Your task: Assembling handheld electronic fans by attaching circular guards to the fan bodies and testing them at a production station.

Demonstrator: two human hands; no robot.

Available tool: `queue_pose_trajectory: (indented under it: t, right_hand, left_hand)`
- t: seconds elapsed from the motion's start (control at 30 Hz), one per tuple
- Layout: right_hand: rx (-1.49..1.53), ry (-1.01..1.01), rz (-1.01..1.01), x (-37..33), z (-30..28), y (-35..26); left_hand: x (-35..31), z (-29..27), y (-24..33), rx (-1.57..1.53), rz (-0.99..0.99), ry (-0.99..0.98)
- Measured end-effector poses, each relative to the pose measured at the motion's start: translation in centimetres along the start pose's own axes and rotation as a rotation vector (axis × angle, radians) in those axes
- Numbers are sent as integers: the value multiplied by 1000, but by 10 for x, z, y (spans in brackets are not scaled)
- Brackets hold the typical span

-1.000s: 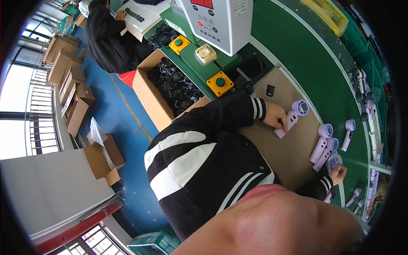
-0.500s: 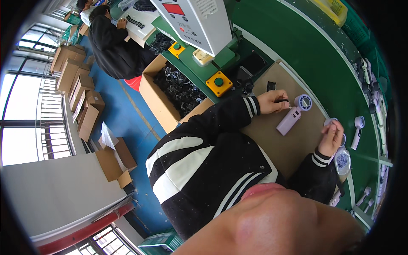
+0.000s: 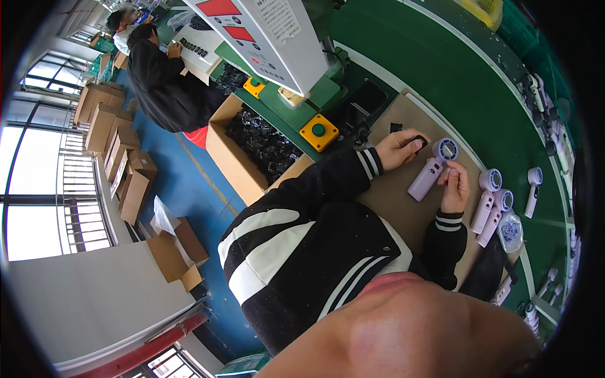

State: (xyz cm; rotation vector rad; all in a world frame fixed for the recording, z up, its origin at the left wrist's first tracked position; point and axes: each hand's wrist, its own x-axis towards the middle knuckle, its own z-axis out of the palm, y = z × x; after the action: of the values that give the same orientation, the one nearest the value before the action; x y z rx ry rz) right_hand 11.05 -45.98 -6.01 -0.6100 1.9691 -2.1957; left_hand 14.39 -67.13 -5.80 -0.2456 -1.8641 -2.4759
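A lilac handheld fan [image 3: 425,179] lies on the brown work mat [image 3: 403,217], its round head toward the far side. My left hand [image 3: 398,151] is closed on a small black plastic piece [image 3: 420,141], just left of the fan's head. Close on the right of the fan is my right hand [image 3: 455,188], its fingers curled together near the head; whether anything is in them is hidden. Another small black part [image 3: 396,127] lies on the mat beyond my left hand. To the right rest two more lilac fans [image 3: 482,211] side by side.
A clear bag of small purple parts [image 3: 510,234] and a separate fan [image 3: 533,192] lie at the right. A white control box [image 3: 261,41] stands over yellow button boxes [image 3: 321,131]. A carton [image 3: 242,170] of black parts sits at the left. Beyond it, a co-worker [image 3: 167,82] sits.
My right hand has moved left from beside the two fans to the fan in front of me. My left hand has drawn slightly away from its head, still gripping the black piece.
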Motion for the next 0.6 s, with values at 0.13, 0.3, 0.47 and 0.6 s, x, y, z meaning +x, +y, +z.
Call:
queue_pose_trajectory:
  t: [0.13,0.3,0.47,0.6]
  right_hand:
    - [196,-9,-51,0,2,9]
    - [289,66,16,-3,17,6]
    - [190,160,78,-12,9,7]
    - [42,173,18,-9,3,17]
  left_hand:
    - [-1,1,-2,-20,72,32]
    - [-7,-1,3,71,50,13]
    - [-6,0,-5,127,45,-57]
    - [-2,-1,-6,267,93,-53]
